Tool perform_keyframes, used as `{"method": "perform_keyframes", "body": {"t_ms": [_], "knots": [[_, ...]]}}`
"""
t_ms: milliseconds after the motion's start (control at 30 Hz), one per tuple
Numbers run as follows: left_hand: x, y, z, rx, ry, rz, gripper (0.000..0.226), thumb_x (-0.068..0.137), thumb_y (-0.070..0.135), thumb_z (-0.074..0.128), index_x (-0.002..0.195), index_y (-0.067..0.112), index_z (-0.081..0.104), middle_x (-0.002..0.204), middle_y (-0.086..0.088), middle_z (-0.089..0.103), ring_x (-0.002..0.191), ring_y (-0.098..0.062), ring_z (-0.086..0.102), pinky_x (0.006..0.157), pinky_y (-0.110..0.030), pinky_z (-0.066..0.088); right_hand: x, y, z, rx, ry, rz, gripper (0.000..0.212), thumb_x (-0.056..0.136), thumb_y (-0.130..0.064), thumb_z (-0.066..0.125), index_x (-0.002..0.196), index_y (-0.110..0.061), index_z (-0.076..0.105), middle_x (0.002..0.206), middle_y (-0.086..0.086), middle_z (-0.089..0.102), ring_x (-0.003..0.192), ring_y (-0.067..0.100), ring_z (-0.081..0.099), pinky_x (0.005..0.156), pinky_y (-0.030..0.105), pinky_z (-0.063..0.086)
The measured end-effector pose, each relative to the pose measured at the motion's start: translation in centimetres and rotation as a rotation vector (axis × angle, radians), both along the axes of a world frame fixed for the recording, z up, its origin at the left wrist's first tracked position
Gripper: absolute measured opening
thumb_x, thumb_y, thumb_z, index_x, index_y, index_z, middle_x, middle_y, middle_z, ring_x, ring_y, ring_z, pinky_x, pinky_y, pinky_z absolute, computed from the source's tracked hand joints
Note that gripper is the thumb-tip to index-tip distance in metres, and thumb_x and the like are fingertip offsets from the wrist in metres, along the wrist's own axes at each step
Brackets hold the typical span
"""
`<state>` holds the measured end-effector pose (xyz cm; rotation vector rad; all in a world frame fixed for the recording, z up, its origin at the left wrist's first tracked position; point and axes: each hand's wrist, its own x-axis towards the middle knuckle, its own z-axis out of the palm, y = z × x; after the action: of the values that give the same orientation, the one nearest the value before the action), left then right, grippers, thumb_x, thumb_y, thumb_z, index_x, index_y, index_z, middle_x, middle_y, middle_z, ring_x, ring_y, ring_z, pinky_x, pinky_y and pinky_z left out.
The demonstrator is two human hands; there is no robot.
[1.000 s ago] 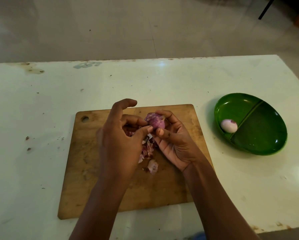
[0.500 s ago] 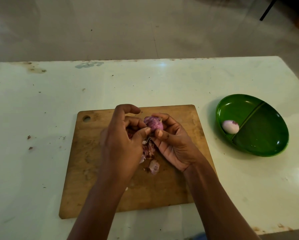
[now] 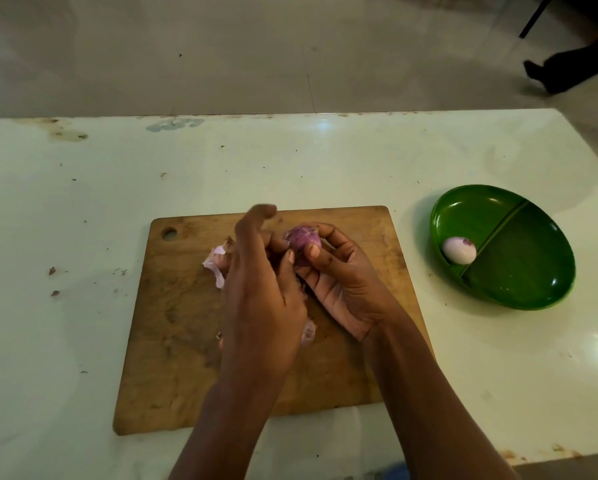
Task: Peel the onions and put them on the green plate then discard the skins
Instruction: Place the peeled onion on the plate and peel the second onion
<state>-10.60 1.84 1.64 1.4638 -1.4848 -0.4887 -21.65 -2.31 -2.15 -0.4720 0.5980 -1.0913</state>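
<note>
Head view: onion (image 3: 302, 242) was gripped in curled fingers of right hand (image 3: 342, 282) above cutting board (image 3: 173, 323), likely steadied while its skin was pinched by left hand (image 3: 259, 289); peeled onion (image 3: 459, 250) was seen in green plate (image 3: 519, 292).

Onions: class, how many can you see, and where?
2. One peeled onion lies in the left compartment of the green plate; one purple onion sits in the right hand, left hand on it, over the wooden board. Others may be hidden.
</note>
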Motion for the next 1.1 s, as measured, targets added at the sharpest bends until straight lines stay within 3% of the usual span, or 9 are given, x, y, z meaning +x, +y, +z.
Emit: {"method": "perform_keyframes", "body": {"t_ms": [133,233,333,400,567,733,833,933,1100], "knots": [[0.2,0.2,0.2,0.029,0.063,0.020,0.072,0.086,0.003,0.064,0.141,0.029,0.024,0.124,-0.003,0.055,0.103,-0.014,0.061,0.076,-0.012,0.052,-0.1,0.1,0.1,0.022,0.019,-0.039,0.045,0.059,-0.010,0.075,0.102,-0.006,0.061,0.097,0.011,0.071,0.091,0.021,0.069,0.081,0.029,0.058],[0.4,0.3,0.2,0.100,0.105,0.035,0.067,0.083,0.018,0.069,0.135,0.034,0.030,0.118,0.007,0.053,0.104,-0.010,0.058,0.074,-0.010,0.049,-0.1,0.1,0.0,0.053,-0.001,-0.050,0.054,0.059,-0.020,0.080,0.107,-0.003,0.062,0.100,0.014,0.070,0.091,0.021,0.069,0.077,0.028,0.058],[0.6,0.2,0.0,0.108,0.104,0.039,0.064,0.077,0.023,0.075,0.129,0.031,0.040,0.110,0.015,0.054,0.099,0.001,0.056,0.077,-0.006,0.047,0.0,-0.1,-0.3,0.074,-0.029,-0.055,0.085,0.055,-0.030,0.091,0.124,0.005,0.055,0.114,0.021,0.065,0.100,0.026,0.065,0.080,0.030,0.058],[0.7,0.0,-0.1,0.098,0.089,0.033,0.056,0.074,0.024,0.077,0.120,0.032,0.046,0.105,0.018,0.057,0.097,0.002,0.058,0.078,-0.012,0.050,-0.1,-0.1,-0.4,0.071,-0.053,-0.043,0.092,0.056,-0.031,0.092,0.129,0.007,0.050,0.119,0.024,0.062,0.105,0.029,0.061,0.084,0.031,0.055],[0.4,0.0,-0.1,0.067,0.104,0.104,0.041,0.074,0.014,0.079,0.109,0.022,0.060,0.091,0.021,0.062,0.084,0.004,0.064,0.071,-0.010,0.051,-0.3,0.0,-0.4,0.053,-0.160,0.011,0.083,0.062,-0.021,0.089,0.128,0.010,0.049,0.116,0.024,0.063,0.098,0.025,0.065,0.083,0.031,0.056],[-0.3,0.3,0.2,0.035,0.163,0.225,0.062,0.073,0.007,0.078,0.126,0.023,0.050,0.087,0.028,0.060,0.082,0.009,0.065,0.075,-0.014,0.053,-0.3,0.2,-0.3,0.046,-0.194,0.029,0.071,0.064,-0.014,0.086,0.123,0.008,0.053,0.113,0.023,0.066,0.098,0.025,0.068,0.080,0.031,0.058],[-0.1,0.3,0.0,-0.016,0.069,0.239,0.062,0.073,0.010,0.078,0.128,0.022,0.051,0.088,0.016,0.066,0.080,0.003,0.065,0.072,-0.001,0.045,-0.3,0.2,-0.3,0.058,-0.206,0.033,0.064,0.065,-0.010,0.082,0.120,0.008,0.054,0.111,0.023,0.067,0.094,0.026,0.070,0.076,0.030,0.058],[0.1,0.3,-0.2,-0.006,-0.032,0.267,0.055,0.072,0.014,0.080,0.117,0.029,0.052,0.086,0.000,0.072,0.074,-0.009,0.067,0.062,-0.002,0.044,-0.4,0.2,-0.3,0.063,-0.200,0.028,0.066,0.064,-0.010,0.083,0.120,0.008,0.054,0.111,0.024,0.066,0.093,0.026,0.070,0.075,0.030,0.059],[0.1,0.0,-0.1,0.017,0.048,0.197,0.047,0.075,0.006,0.077,0.113,0.019,0.053,0.084,0.008,0.068,0.073,0.000,0.065,0.064,-0.009,0.050,-0.4,0.1,-0.5,0.057,-0.156,0.004,0.075,0.059,-0.014,0.089,0.121,0.008,0.054,0.111,0.024,0.066,0.094,0.027,0.070,0.076,0.031,0.058]]}}
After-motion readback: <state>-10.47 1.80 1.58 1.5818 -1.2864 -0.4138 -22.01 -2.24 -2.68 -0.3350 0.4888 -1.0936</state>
